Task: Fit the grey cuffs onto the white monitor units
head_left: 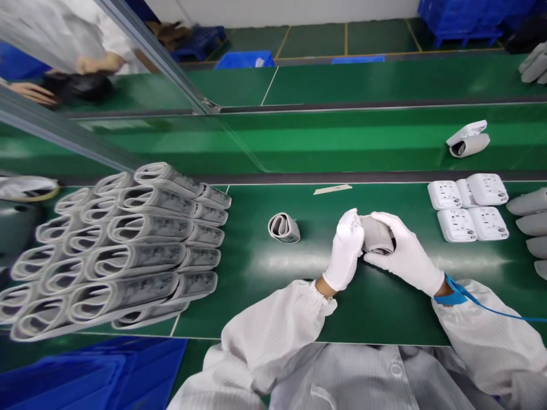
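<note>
A grey rolled cuff point(376, 234) is held between my two white-gloved hands above the green table point(256, 290). My left hand point(348, 247) pinches its left side, fingers closed. Around its right side curves my right hand point(401, 250), thumb below and fingers above; a blue strap circles that wrist. Another grey rolled cuff point(284, 228) lies alone to the left of my hands. Several white devices with dark-marked faces point(457, 225) sit to the right, some resting on others.
Stacked grey cuffs point(145, 256) fill the table's left side. A white device with a rolled cuff point(469, 139) lies on the green conveyor point(342, 142). Tape point(332, 189) sticks near the back edge. More cuffs point(532, 213) are at far right. Another person's hands point(100, 64) show behind a metal frame.
</note>
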A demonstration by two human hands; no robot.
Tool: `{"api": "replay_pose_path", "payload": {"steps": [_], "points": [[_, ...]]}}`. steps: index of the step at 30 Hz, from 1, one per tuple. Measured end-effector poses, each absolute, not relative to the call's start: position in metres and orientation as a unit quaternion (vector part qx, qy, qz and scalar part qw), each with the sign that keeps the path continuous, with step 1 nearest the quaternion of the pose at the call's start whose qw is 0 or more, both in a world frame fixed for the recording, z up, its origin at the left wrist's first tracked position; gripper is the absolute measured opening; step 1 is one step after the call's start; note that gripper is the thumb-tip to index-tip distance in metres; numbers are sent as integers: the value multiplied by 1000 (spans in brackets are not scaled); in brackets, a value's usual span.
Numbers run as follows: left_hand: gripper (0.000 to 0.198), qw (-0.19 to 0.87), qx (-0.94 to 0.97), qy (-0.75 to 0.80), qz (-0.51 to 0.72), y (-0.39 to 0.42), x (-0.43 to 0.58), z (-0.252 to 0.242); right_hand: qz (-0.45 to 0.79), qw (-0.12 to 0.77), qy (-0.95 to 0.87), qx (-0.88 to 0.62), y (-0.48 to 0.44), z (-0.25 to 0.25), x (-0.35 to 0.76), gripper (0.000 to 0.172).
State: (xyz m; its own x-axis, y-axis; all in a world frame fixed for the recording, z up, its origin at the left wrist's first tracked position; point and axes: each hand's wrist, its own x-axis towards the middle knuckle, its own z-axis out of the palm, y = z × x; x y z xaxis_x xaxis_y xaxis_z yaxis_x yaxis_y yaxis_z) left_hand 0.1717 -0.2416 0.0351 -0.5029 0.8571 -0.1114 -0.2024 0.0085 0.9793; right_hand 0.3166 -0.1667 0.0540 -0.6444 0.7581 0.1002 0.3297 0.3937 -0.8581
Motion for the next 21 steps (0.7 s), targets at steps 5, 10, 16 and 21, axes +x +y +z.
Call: {"api": "replay_pose_path", "payload": {"steps": [5,10,16,21], "points": [[107,469,298,502,663,-248,170,43,574,226,-694,-371,-164,61,319,88],[116,554,272,446,648,-250,165,53,647,267,-635,-328,-158,69,322,93],[136,576,324,491,567,-252,151,63,609,293,-657,-335,-152,61,326,87],[111,610,346,503,506,-254,136,66,525,328,-707,-343,-152,54,326,93]]}}
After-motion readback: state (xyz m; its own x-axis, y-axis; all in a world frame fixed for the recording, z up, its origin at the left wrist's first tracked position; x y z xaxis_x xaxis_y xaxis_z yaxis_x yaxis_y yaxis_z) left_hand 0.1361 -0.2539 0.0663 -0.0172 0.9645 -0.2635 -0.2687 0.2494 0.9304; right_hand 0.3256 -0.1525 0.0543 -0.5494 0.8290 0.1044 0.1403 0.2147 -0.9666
